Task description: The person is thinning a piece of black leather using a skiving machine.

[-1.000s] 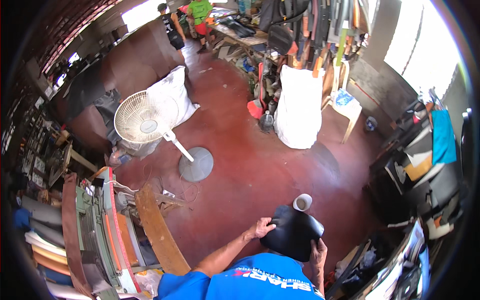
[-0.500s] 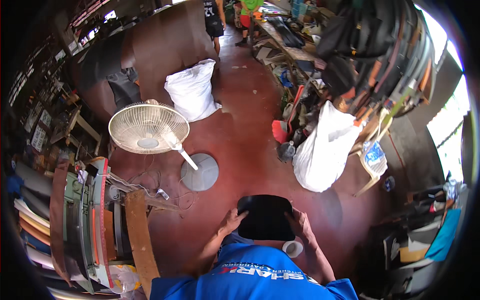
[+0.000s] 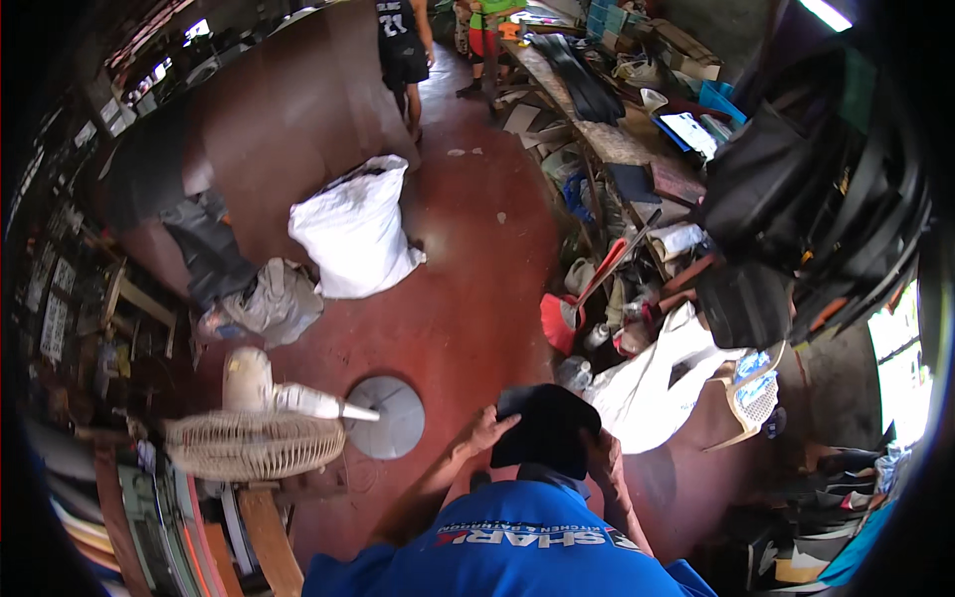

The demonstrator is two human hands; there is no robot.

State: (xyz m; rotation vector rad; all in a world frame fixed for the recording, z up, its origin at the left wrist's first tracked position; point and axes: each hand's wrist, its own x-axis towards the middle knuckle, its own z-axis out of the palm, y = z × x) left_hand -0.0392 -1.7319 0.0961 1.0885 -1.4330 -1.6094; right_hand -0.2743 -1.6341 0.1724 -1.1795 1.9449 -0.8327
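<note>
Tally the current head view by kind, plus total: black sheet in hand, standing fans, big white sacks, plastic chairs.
Black sheet, held by left hand and right hand: 1
Standing fan: 1
White sacks: 2
Plastic chair, partly hidden: 1
Total: 5

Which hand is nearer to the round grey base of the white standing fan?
Left. The left hand appears right of the round grey fan base; the right hand is farther right, across the rounded black sheet.

Black sheet, dull surface, rounded corners, held between both hands
</note>
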